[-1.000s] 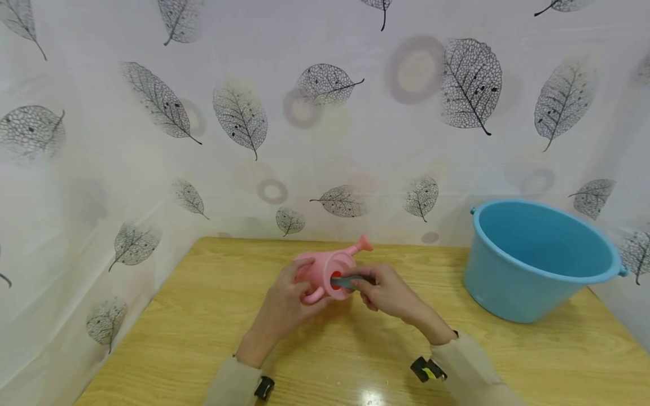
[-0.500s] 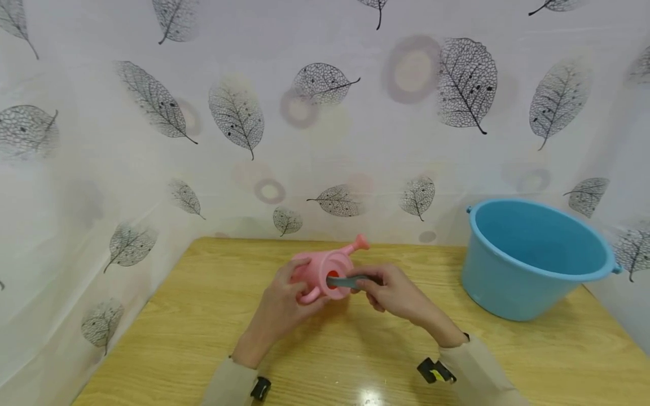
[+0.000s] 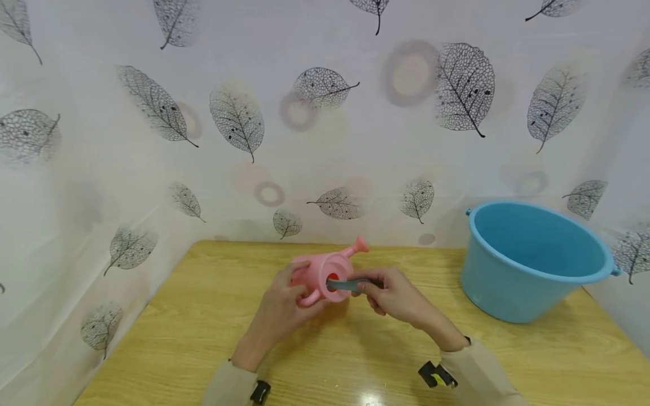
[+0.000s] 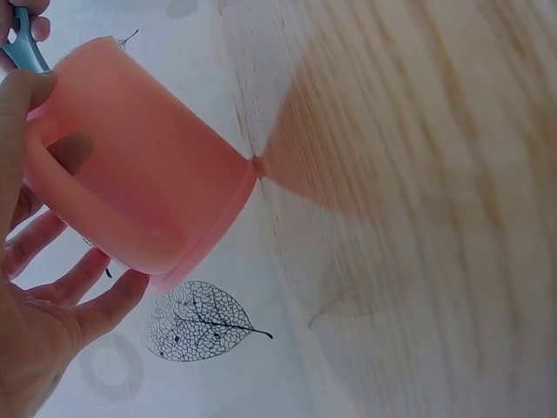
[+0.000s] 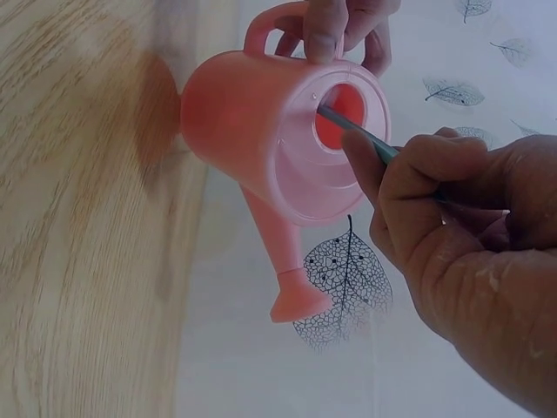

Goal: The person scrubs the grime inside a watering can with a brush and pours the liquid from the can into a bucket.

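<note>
My left hand (image 3: 284, 301) grips a pink toy watering can (image 3: 315, 269) by its handle and side. The can is tipped so its round top opening faces the right hand, and the edge of its base meets the table in the left wrist view. Its spout points away to the right. My right hand (image 5: 444, 218) pinches a slim blue-grey utensil (image 5: 365, 139), whose far end reaches into the red-looking opening. That far end is hidden inside the can, and I cannot tell what kind of utensil it is.
A large light-blue bucket (image 3: 508, 293) stands at the right of the wooden table (image 3: 203, 316). Behind and to the left hangs a white curtain (image 3: 315, 152) printed with black leaves.
My right hand has drawn back slightly to the right, so more of the blue-grey utensil shows outside the opening. The left hand keeps its grip on the watering can.
</note>
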### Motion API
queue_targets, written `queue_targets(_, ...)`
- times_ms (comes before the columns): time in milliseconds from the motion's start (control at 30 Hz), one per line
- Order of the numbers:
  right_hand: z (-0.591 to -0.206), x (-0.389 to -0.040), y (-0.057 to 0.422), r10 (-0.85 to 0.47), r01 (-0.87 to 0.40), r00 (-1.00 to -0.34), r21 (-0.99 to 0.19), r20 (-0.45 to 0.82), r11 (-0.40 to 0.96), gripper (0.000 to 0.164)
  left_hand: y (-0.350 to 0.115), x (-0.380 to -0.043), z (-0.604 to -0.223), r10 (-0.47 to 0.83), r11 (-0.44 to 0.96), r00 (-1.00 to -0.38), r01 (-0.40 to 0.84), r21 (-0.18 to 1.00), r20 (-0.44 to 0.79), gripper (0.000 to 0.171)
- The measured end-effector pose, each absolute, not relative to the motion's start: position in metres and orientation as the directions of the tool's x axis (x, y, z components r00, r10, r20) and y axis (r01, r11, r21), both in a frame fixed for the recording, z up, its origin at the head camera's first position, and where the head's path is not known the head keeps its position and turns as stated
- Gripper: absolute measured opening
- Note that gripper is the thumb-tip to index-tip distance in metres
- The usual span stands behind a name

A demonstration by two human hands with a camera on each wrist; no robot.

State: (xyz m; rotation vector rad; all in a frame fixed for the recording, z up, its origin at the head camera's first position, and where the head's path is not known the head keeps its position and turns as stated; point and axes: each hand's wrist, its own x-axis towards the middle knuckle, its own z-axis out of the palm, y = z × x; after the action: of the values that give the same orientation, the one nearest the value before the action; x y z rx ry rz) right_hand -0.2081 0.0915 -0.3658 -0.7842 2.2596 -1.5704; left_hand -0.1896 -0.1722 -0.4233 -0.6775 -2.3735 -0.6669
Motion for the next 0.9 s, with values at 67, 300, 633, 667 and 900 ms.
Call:
queue_targets(67, -0.366, -0.208, 0.089, -0.573, -0.264, -0.816, -0.927, 0.068, 0.266, 0.028, -0.172, -0.19, -0.423, 0.309, 0.745, -0.703, 0.597, 0.296, 0.641, 0.04)
queue_targets(300, -0.37, -0.211, 0.081, -0.578, -0.286, -0.813, -0.913, 0.072, 0.289, 0.029, -0.172, -0.19, -0.422, 0.319, 0.75, -0.695, 0.601, 0.277, 0.644, 0.038)
queue_targets(633, -0.373, -0.214, 0.072, -0.584, -0.334, -0.805, -0.891, 0.101, 0.307, 0.027, -0.172, -0.189, -0.42, 0.318, 0.76, -0.701, 0.591, 0.271, 0.638, 0.035)
queue_targets(667, -0.374, -0.214, 0.072, -0.585, -0.336, -0.805, -0.89, 0.102, 0.308, 0.027, -0.172, -0.189, -0.42, 0.318, 0.76, -0.701, 0.591, 0.27, 0.639, 0.035)
queue_targets(900, -0.373, -0.216, 0.072, -0.6, -0.362, -0.793, -0.873, 0.105, 0.326, 0.026, -0.172, -0.187, -0.42, 0.312, 0.767, -0.717, 0.577, 0.28, 0.623, 0.036)
